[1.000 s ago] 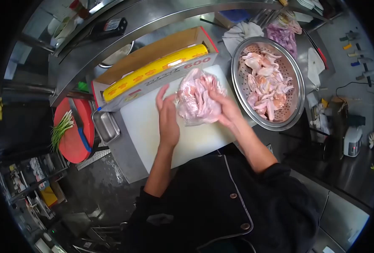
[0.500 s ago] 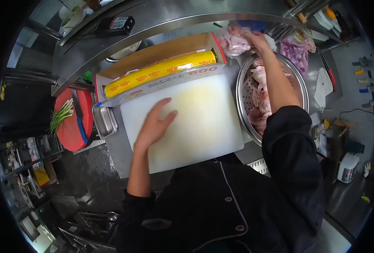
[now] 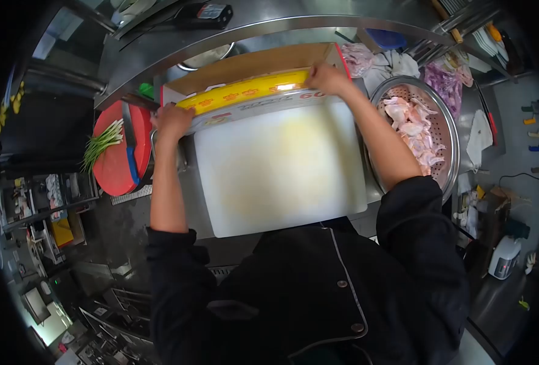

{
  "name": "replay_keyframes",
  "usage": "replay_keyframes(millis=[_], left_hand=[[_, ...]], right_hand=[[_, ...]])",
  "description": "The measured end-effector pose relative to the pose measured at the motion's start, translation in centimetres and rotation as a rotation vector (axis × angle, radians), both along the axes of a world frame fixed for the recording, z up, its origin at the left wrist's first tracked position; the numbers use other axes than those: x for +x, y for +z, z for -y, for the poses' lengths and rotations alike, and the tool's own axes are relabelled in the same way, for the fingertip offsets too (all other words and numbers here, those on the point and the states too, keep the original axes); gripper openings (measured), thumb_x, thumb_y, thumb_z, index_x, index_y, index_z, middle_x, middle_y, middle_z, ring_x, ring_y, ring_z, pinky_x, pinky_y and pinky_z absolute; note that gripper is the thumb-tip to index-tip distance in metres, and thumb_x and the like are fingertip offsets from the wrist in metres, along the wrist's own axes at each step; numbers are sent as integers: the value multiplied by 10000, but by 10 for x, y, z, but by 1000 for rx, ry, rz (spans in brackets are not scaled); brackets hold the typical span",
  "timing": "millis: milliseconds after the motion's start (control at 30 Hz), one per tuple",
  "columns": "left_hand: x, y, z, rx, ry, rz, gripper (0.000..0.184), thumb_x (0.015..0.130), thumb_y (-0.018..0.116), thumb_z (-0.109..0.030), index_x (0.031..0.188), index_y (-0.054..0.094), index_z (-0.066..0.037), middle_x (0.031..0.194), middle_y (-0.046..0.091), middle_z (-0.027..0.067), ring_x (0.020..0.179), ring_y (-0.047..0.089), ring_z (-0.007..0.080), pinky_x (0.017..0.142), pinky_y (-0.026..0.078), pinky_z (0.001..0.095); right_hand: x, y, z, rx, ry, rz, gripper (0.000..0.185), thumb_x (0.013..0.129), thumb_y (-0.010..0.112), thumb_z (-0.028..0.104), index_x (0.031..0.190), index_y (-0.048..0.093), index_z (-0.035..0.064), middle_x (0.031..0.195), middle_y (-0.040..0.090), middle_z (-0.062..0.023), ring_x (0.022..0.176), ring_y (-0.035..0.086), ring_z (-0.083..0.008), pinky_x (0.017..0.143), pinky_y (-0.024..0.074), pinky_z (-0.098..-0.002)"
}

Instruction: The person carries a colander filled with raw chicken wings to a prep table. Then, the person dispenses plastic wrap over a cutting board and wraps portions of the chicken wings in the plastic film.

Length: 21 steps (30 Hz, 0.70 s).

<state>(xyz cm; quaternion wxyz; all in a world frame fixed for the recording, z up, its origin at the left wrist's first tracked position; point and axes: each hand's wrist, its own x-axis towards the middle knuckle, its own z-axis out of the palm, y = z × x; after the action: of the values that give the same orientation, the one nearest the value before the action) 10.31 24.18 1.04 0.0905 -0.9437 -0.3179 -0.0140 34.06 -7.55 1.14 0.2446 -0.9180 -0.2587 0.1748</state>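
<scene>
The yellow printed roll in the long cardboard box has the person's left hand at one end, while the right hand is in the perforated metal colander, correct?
Not quite: the right hand isn't in the perforated metal colander. The head view shows it at the other end of the yellow printed roll. The rest holds.

Cutting board (image 3: 275,170), centre; behind it, box (image 3: 263,61) containing roll (image 3: 245,91). Right: colander (image 3: 441,126) holding chicken pieces (image 3: 412,131). Left: second board (image 3: 112,169) bearing knife (image 3: 130,145) and, to the knife's left, spring onions (image 3: 104,143).
</scene>
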Motion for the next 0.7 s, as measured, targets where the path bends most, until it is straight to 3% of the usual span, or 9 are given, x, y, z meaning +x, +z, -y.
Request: replay_keyframes(millis=[33,67,133,167,233,367,467,600,700], left_hand=[[-2,-8,-17,3,9,-2,446,909,556,-406,978,702,10,948,692,150,1005,617,283,924,406,319],[-7,-17,-44,-376,16,179,416,910,572,-385,961,702,8,934,690,130,988,610,258,917,400,311],[-9,-21,-84,-1134,9,554,358,911,603,-342,928,701,2,907,684,90,955,597,206,904,388,295],[-14,-8,-79,-1134,11,557,358,911,603,-342,928,701,2,907,684,90,955,597,206,904,388,295],[-26,29,-73,-1297,125,756,270,909,637,-284,888,698,-22,878,667,44,896,571,149,865,393,286],[-31,89,-69,-1224,102,828,226,901,651,-263,896,702,-42,875,672,21,861,587,124,835,406,275],[-30,111,-64,-1211,92,895,224,901,652,-259,883,697,-40,861,673,18,829,592,113,793,416,266],[-21,75,-76,-1286,142,811,217,904,653,-249,887,688,-35,839,671,20,773,598,103,704,424,240],[-14,79,-111,-1425,85,833,208,914,641,-240,904,674,-36,844,669,25,744,603,104,633,408,230]], right_hand=[[4,0,-2,167,-43,-218,73,855,603,141,858,587,70,753,610,-31,684,570,-159,605,470,-318],[15,-3,4,169,-37,-221,73,855,603,141,858,587,70,753,610,-31,684,570,-159,605,470,-318],[47,-6,24,708,-209,-700,75,860,591,100,808,546,68,740,562,-49,594,504,-140,507,414,-296],[40,7,27,706,-206,-699,75,860,591,100,808,546,68,740,562,-49,594,504,-140,507,414,-296],[33,43,31,1014,-364,-786,86,865,564,60,798,511,57,721,511,-34,565,434,-114,483,369,-282],[36,87,34,1239,-379,-900,81,867,553,44,798,512,31,707,499,-35,563,433,-115,491,365,-269],[24,124,32,1287,-340,-692,95,877,536,34,801,484,55,706,456,-31,591,414,-115,548,372,-263],[22,92,22,1060,-466,-705,111,867,542,32,780,474,47,705,459,-33,596,411,-117,558,376,-269],[40,101,28,1108,-416,-751,116,862,546,39,770,475,44,705,459,-33,604,410,-119,562,372,-268]])
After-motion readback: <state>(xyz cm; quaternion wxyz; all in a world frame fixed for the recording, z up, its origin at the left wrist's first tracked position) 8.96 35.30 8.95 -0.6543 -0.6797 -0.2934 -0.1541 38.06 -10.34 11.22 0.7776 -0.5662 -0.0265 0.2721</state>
